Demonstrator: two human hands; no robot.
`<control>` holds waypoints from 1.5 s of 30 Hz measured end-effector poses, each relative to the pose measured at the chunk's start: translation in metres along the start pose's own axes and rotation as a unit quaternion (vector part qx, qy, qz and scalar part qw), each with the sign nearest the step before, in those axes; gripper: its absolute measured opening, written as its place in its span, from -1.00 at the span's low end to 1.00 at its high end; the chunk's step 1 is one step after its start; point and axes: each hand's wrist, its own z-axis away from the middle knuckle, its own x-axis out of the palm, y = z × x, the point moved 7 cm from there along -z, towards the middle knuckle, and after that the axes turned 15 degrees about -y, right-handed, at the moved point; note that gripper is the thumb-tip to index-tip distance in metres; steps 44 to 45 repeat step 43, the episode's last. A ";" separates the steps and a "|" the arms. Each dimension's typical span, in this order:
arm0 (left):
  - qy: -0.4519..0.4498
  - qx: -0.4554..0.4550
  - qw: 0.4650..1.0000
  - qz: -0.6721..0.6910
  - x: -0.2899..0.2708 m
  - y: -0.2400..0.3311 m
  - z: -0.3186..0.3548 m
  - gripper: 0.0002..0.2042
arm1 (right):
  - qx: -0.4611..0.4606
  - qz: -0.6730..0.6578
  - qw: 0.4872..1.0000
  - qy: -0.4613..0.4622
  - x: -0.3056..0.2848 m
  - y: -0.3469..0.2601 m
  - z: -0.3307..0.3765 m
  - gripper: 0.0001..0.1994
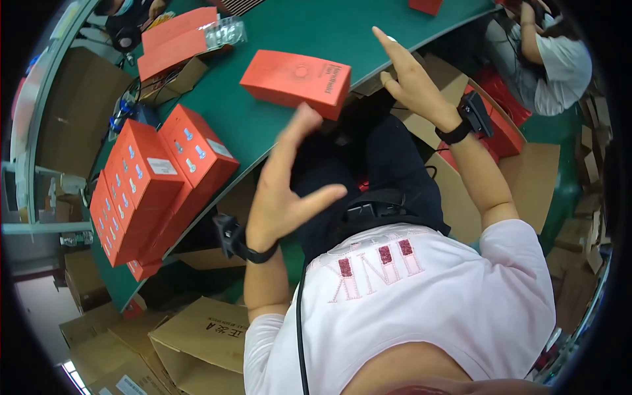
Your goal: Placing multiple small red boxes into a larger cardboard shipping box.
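A red carton (296,74) with a printed lid lies near the edge of the green table (276,23). My left hand (283,187) is below it, its thumb spread away from the stretched fingers. The fingertips are slightly blurred and overlap the carton's near side; whether they touch it I cannot tell. Just beyond the table edge, to the carton's right, my right hand (413,82) hangs with its fingers extended and nothing in them. Each wrist wears a black strapped device.
Several red cartons (148,191) are stacked at the table's left. Behind them lie an opened red box (174,43) and clear plastic packs (225,33). A cardboard box (526,181) with red cartons stands at right; another cardboard box (204,342) is lower left. Two other people sit nearby.
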 end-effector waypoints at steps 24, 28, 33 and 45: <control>0.004 -0.045 0.931 -0.363 -0.009 -0.042 -0.125 -0.40 | 0.119 -0.540 0.813 -0.184 0.045 0.013 -0.022 -0.34; 0.017 -0.045 0.929 -0.368 -0.008 -0.035 -0.137 -0.39 | 0.138 -0.474 0.845 -0.206 0.025 0.017 -0.034 -0.33; -0.014 -0.055 0.930 -0.364 -0.002 -0.019 -0.142 -0.34 | 0.055 -0.374 0.906 -0.188 0.019 0.016 -0.039 -0.48; -0.030 -0.099 0.954 -0.281 -0.025 -0.020 -0.120 -0.23 | 0.066 -0.523 0.829 -0.188 0.018 0.033 -0.031 -0.52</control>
